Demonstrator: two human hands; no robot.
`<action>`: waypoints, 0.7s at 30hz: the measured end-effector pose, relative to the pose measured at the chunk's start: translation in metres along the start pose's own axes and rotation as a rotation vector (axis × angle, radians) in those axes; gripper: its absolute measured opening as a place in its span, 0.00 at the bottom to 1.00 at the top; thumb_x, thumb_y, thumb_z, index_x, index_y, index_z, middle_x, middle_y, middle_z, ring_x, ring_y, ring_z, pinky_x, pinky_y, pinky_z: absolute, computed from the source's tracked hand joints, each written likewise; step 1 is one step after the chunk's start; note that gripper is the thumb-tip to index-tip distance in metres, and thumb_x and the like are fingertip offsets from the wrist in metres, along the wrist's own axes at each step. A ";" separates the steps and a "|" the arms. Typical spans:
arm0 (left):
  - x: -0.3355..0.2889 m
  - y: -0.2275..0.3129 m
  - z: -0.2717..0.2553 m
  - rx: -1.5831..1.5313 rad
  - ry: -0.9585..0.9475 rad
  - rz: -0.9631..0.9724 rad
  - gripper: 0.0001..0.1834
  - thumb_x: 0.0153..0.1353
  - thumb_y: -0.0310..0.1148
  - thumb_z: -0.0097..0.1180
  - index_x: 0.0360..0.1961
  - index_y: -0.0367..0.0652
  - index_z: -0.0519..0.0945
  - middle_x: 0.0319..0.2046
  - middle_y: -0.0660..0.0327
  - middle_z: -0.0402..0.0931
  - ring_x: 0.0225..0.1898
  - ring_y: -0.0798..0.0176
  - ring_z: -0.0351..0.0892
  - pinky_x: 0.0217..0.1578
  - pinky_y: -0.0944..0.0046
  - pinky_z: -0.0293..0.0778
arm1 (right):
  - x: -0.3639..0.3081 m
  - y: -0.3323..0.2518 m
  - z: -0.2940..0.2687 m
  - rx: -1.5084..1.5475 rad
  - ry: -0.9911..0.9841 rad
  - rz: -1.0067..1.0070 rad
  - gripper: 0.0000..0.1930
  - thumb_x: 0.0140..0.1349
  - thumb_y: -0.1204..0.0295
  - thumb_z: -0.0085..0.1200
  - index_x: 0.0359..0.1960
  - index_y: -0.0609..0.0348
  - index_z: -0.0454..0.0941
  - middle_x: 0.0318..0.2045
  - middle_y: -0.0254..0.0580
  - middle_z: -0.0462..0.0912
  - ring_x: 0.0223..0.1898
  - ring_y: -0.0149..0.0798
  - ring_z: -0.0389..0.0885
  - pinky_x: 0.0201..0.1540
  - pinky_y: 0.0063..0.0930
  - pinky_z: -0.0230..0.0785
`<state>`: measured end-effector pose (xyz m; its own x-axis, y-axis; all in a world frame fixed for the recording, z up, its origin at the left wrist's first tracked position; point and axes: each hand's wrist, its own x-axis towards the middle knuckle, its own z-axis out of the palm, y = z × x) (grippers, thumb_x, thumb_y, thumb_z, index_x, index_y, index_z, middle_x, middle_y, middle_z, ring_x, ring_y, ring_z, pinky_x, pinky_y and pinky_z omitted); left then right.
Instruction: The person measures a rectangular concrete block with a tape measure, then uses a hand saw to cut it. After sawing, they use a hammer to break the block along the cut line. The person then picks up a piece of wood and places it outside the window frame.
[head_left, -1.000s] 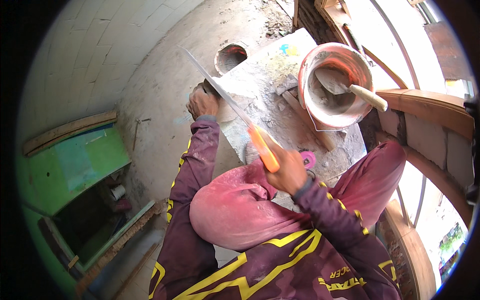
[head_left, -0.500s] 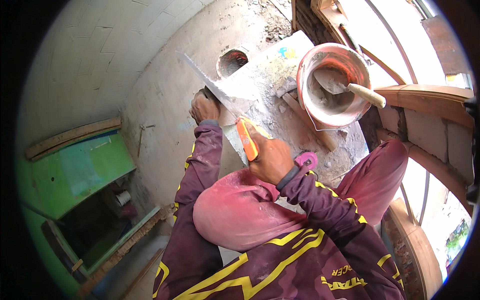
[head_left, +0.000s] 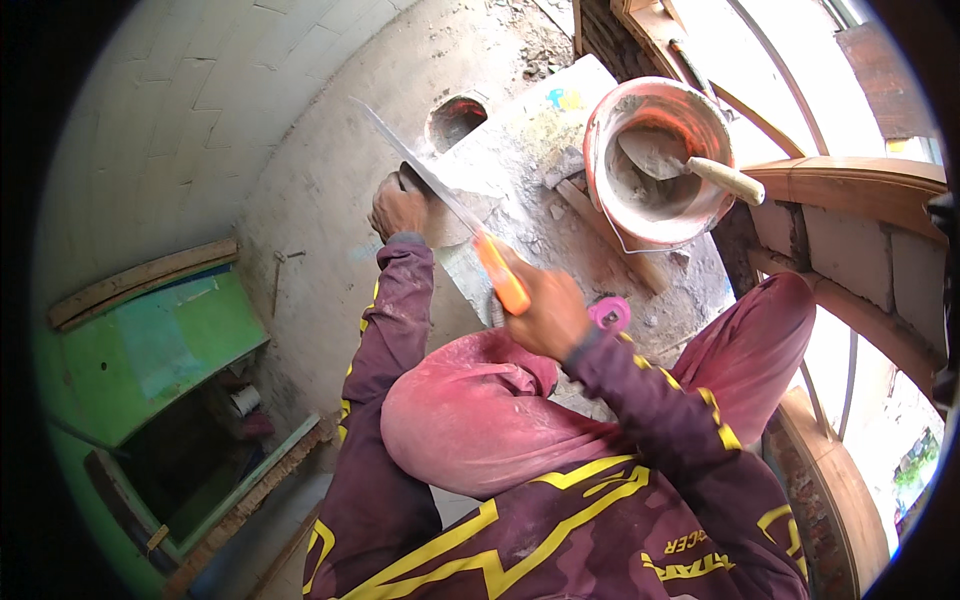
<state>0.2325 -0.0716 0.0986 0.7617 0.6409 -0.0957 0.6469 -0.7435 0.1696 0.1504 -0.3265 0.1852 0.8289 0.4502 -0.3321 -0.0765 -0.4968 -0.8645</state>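
Note:
My right hand (head_left: pixel 548 312) is closed around the orange handle of a handsaw (head_left: pixel 503 277). Its long blade slants away to the upper left, seen nearly edge-on. Beside the middle of that blade, my left hand (head_left: pixel 398 210) is closed on a small dark piece (head_left: pixel 411 178); the fingers hide most of it, so its kind cannot be made out. The blade passes right by this piece, and whether it cuts into it is unclear. Under the saw lies a pale, dusty board (head_left: pixel 520 190) strewn with grey mortar. A pink ring-shaped thing (head_left: pixel 610 313) rests near my right wrist.
A mortar-smeared bucket (head_left: pixel 598 150) stands on the board's right side, a trowel (head_left: pixel 722 180) leaning in it. A wooden strip (head_left: pixel 625 245) lies below. Beyond the saw is a round opening (head_left: pixel 458 122). Green panels (head_left: pixel 165 345) are at left, wooden frames (head_left: pixel 850 190) at right.
My right hand has come slightly down and toward me with the saw, and the blade has turned more edge-on. My left hand keeps its hold; the whole view has shifted a little.

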 end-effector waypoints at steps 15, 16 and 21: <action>-0.003 -0.001 0.001 -0.048 0.041 0.093 0.25 0.68 0.51 0.44 0.43 0.42 0.85 0.44 0.44 0.82 0.49 0.33 0.79 0.48 0.40 0.73 | 0.032 0.008 0.025 0.005 0.056 -0.075 0.22 0.46 0.73 0.56 0.48 0.61 0.77 0.25 0.64 0.81 0.29 0.67 0.81 0.34 0.58 0.72; 0.000 -0.001 0.000 -0.035 0.031 0.075 0.24 0.68 0.50 0.45 0.43 0.42 0.84 0.45 0.44 0.82 0.49 0.33 0.79 0.48 0.40 0.73 | 0.035 0.006 0.026 0.067 0.055 -0.060 0.24 0.46 0.74 0.56 0.50 0.60 0.77 0.25 0.64 0.81 0.29 0.67 0.81 0.35 0.58 0.72; 0.015 -0.001 -0.003 -0.037 -0.001 -0.009 0.23 0.68 0.49 0.46 0.42 0.41 0.84 0.45 0.43 0.82 0.48 0.33 0.79 0.49 0.40 0.73 | -0.033 0.021 0.007 0.032 0.017 -0.014 0.33 0.51 0.74 0.57 0.64 0.53 0.72 0.27 0.63 0.81 0.30 0.65 0.81 0.34 0.54 0.73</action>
<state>0.2433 -0.0601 0.0998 0.7556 0.6475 -0.0986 0.6522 -0.7298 0.2049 0.1175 -0.3466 0.1753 0.8391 0.4443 -0.3139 -0.0827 -0.4662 -0.8808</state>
